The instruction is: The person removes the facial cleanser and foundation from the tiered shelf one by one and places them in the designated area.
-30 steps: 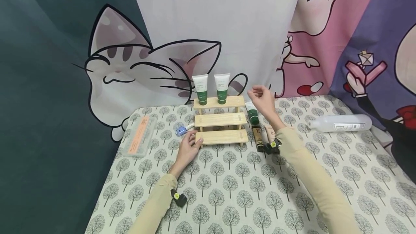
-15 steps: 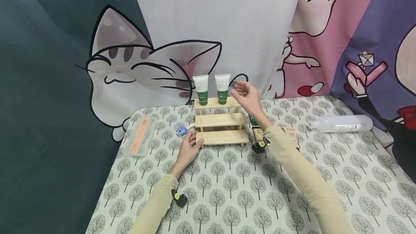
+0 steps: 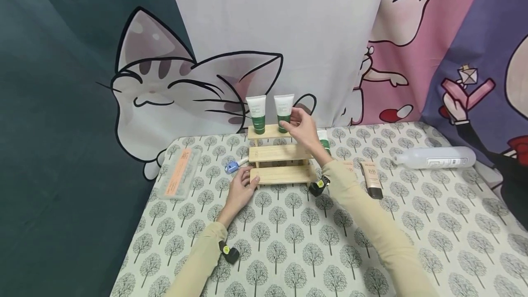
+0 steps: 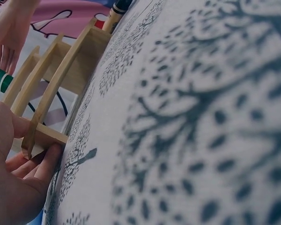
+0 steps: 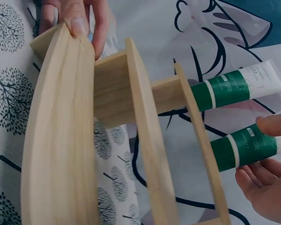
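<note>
A three-step wooden display stand [image 3: 274, 153] stands on the table. My left hand [image 3: 241, 189] grips the left end of its lowest step, thumb on top and fingers beneath, as the left wrist view shows. Two green-and-white squeeze tubes stand cap-down on the top step: the left tube [image 3: 257, 116] is untouched. My right hand [image 3: 305, 131] holds the right tube [image 3: 283, 102] between thumb and fingers. In the right wrist view the thumb lies on one side of this tube [image 5: 246, 146] and the fingertips on the other, with its green base at the step.
Right of the stand lie another green-and-white tube [image 3: 324, 140], partly behind my right arm, and a beige BB cream tube [image 3: 372, 178]. A whitish bottle [image 3: 437, 157] lies farther right. To the left are a blue-and-white item [image 3: 232, 167] and a clear case [image 3: 181, 175] with an orange strip.
My right hand has moved left from beside the stand to the right tube on the top step and taken hold of it. The left hand stays on the lowest step.
</note>
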Available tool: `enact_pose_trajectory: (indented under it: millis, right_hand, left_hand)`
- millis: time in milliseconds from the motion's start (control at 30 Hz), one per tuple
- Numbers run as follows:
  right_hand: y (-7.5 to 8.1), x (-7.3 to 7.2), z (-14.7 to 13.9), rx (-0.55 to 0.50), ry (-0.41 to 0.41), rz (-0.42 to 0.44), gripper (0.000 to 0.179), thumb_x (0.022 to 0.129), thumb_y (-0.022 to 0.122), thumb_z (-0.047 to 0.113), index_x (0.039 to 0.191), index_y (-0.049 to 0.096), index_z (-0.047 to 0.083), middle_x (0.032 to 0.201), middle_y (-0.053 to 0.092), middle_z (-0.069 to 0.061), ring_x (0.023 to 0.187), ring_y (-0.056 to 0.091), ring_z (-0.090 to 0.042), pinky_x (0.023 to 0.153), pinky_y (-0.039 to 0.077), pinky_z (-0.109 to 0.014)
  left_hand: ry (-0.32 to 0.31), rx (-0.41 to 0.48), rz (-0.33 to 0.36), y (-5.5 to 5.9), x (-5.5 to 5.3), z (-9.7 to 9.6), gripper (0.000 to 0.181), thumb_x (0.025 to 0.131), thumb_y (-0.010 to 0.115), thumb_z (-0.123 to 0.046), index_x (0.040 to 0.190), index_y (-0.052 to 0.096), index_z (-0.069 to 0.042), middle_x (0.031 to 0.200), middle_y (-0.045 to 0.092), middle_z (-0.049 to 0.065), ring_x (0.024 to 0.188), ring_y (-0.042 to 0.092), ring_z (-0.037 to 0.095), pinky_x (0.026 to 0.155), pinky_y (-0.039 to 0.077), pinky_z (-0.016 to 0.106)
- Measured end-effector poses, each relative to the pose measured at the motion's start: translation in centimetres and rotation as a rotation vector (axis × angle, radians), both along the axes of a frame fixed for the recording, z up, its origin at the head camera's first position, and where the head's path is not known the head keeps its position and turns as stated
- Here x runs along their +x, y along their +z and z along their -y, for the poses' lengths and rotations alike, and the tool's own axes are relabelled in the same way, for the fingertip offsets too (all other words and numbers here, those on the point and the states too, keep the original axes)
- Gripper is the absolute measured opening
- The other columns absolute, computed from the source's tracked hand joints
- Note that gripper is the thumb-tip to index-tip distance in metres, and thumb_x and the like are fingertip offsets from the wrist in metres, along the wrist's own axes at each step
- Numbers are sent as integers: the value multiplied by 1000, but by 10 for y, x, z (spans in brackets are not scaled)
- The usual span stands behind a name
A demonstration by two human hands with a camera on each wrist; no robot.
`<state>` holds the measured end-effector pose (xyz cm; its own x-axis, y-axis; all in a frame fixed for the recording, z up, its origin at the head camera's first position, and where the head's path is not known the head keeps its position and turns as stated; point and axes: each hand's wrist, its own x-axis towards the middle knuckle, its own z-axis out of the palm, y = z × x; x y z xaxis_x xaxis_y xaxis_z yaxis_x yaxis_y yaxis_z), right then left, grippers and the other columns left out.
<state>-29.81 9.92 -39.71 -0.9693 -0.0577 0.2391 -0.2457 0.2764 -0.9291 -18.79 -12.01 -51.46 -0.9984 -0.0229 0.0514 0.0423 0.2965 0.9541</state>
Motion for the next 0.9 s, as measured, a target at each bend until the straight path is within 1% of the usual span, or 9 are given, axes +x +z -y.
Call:
enact_pose_trajectory:
  millis: [167, 367, 500, 700, 900]
  right_hand:
    - [-7, -2, 2, 30, -19, 11, 52, 91, 74, 12, 137, 52, -3, 131, 64, -24, 122, 62, -36, 109, 53, -43]
    - [-11, -3, 4, 23, -27, 14, 48, 92, 74, 11, 134, 54, -1, 129, 65, -24, 119, 64, -37, 107, 54, -44]
    - [-12, -1, 1, 24, -31, 19, 48, 93, 72, 12, 136, 54, 0, 130, 65, -23, 118, 65, -36, 107, 54, -43]
    - [-10, 1, -8, 33, -41, -3, 45, 96, 69, 14, 135, 54, -1, 128, 65, -22, 117, 64, -35, 108, 54, -43]
    - [-4, -2, -21, 17, -55, 31, 46, 97, 69, 15, 136, 52, -3, 128, 64, -23, 117, 63, -34, 110, 52, -42]
  left_hand:
    - [-4, -6, -9, 0, 0, 0, 48, 95, 68, -10, 139, 51, 1, 131, 64, 25, 120, 66, 38, 103, 58, 40]
    - [-1, -12, 3, -1, 0, 1, 48, 95, 68, -11, 139, 51, 0, 133, 63, 24, 120, 65, 38, 104, 57, 42]
    - [-2, -13, 13, -1, 1, -1, 48, 95, 68, -12, 139, 51, -1, 133, 63, 23, 121, 65, 37, 105, 56, 42]
    - [5, -12, 5, -3, 0, -2, 48, 95, 68, -12, 139, 51, -2, 133, 64, 23, 121, 65, 36, 105, 56, 41]
    - [8, 1, -4, -4, 0, 0, 48, 95, 68, -13, 139, 51, -3, 133, 64, 22, 121, 65, 36, 106, 56, 42]
